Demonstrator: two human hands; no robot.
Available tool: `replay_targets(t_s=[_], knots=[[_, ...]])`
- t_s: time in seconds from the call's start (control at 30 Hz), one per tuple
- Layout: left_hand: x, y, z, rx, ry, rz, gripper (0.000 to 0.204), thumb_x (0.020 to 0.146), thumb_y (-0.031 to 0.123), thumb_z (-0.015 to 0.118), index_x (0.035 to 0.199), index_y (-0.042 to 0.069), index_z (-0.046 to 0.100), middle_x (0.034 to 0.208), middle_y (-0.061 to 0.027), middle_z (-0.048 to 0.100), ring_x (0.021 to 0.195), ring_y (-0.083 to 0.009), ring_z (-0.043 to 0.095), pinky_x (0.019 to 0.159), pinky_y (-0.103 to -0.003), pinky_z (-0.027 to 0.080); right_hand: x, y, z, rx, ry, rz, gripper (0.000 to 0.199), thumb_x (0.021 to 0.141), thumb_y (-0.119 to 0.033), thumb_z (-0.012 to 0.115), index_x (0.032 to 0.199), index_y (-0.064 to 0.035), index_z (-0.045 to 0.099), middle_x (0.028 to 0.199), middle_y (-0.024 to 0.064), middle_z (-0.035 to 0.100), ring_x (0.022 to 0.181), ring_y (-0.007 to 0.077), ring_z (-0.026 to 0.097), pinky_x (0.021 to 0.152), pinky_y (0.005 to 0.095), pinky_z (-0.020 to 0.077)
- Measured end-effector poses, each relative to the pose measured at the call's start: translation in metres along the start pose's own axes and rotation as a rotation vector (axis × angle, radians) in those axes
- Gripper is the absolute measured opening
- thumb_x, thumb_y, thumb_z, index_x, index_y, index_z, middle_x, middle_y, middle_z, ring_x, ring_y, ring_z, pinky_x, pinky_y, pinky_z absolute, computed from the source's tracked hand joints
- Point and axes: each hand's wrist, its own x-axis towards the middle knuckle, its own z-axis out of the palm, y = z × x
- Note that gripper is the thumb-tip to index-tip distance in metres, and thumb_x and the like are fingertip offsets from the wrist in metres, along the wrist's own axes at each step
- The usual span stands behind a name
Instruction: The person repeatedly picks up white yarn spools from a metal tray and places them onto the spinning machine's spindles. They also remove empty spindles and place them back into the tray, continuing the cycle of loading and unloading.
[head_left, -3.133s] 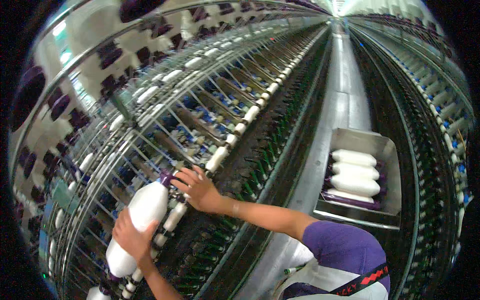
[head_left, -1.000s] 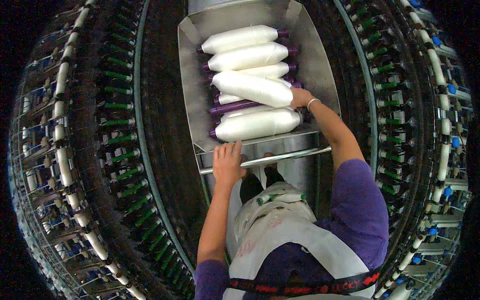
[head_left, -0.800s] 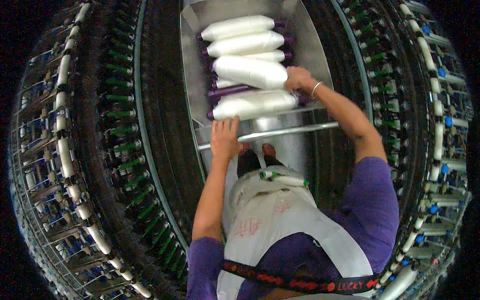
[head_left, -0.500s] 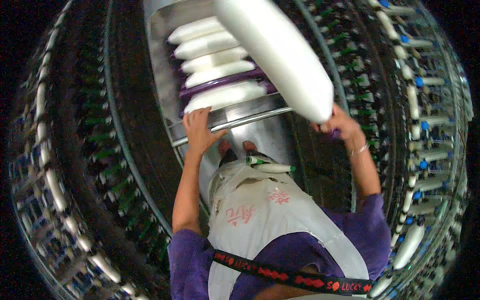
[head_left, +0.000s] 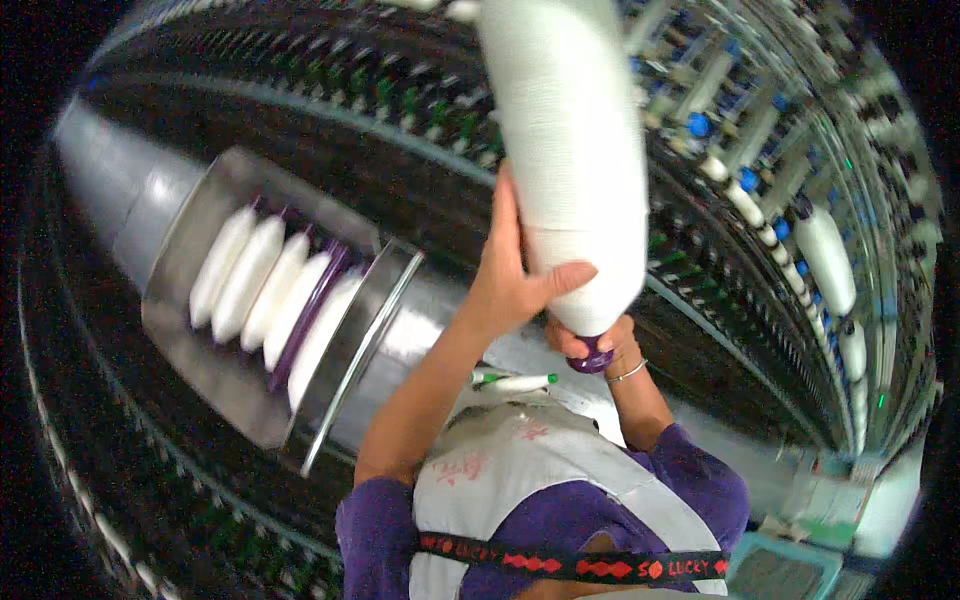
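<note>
A large white roving bobbin (head_left: 580,150) rises in front of me, its upper end cut off by the frame's top edge. My left hand (head_left: 510,275) grips its lower side, thumb across the front and fingers partly hidden behind. Below, my right hand (head_left: 615,345) is closed round the bobbin's purple tube end (head_left: 590,357). To the left stands a metal cart (head_left: 165,300) where several more white bobbins (head_left: 235,275) lie side by side. A bare purple tube (head_left: 305,325) lies among them. Thin green-tipped bobbins (head_left: 520,382) stick out at my apron's front.
A metal bar handle (head_left: 365,360) runs across the cart's near end. Spinning frames with rows of green-marked spindles (head_left: 400,100) line both sides of the aisle. Blue-capped holders (head_left: 700,125) and a hanging white bobbin (head_left: 826,262) are at the right. A teal crate (head_left: 785,565) sits lower right.
My view has turned right, so the cart now lies at the left. My left hand has left the cart's end and taken hold of the bobbin, which now stands more upright.
</note>
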Motion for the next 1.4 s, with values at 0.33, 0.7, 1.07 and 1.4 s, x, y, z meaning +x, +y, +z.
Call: replay_targets(t_s=[0.33, 0.7, 1.07, 1.4], knots=[[-0.110, -0.034, -0.168, 1.935, 0.192, -0.903, 0.138, 0.053, 0.048, 0.091, 0.154, 0.000, 0.010, 0.157, -0.0243, 0.021, 0.147, -0.0400, 0.016, 0.114, -0.065, 0.008, -0.095, -0.188, -0.083, -0.816, 0.853, -0.246, 0.064, 0.056, -0.016, 0.074, 0.117, -0.0017, 0.062, 0.094, 0.0044, 0.067, 0.084, 0.0148, 0.062, 0.077, 0.0297, 0.0509], [-0.216, -0.097, -0.228, 2.518, 0.518, -0.941, 0.093, 0.071, 0.066, 0.070, 0.144, 0.014, 0.046, 0.116, -0.0148, 0.059, 0.099, -0.0338, 0.057, 0.091, -0.053, 0.044, -0.114, -0.345, -0.175, -2.374, 1.383, -0.243, 0.037, 0.066, -0.015, 0.071, 0.099, -0.0069, 0.055, 0.076, 0.0180, 0.064, 0.075, 0.0396, 0.063, 0.067, 0.0505, 0.0496], [-0.210, -0.084, -0.269, 2.050, 0.767, -0.963, 0.103, 0.048, 0.038, 0.084, 0.137, 0.008, 0.044, 0.129, -0.0155, 0.052, 0.121, -0.0346, 0.049, 0.110, -0.049, 0.029, -0.110, -0.331, -0.180, -2.255, 1.411, -0.313, 0.036, 0.065, -0.013, 0.071, 0.097, -0.0054, 0.056, 0.087, 0.0189, 0.062, 0.088, 0.0430, 0.057, 0.079, 0.0506, 0.0437], [-0.173, -0.034, -0.291, 2.110, 0.798, -0.799, 0.100, 0.047, 0.026, 0.080, 0.138, 0.006, 0.044, 0.132, -0.0200, 0.050, 0.125, -0.0364, 0.046, 0.112, -0.050, 0.026, -0.111, -0.311, -0.143, -2.243, 1.475, -0.240, 0.084, 0.064, 0.008, 0.065, 0.143, -0.0076, 0.040, 0.135, 0.0196, 0.048, 0.131, 0.0427, 0.039, 0.113, 0.0535, 0.0285]])
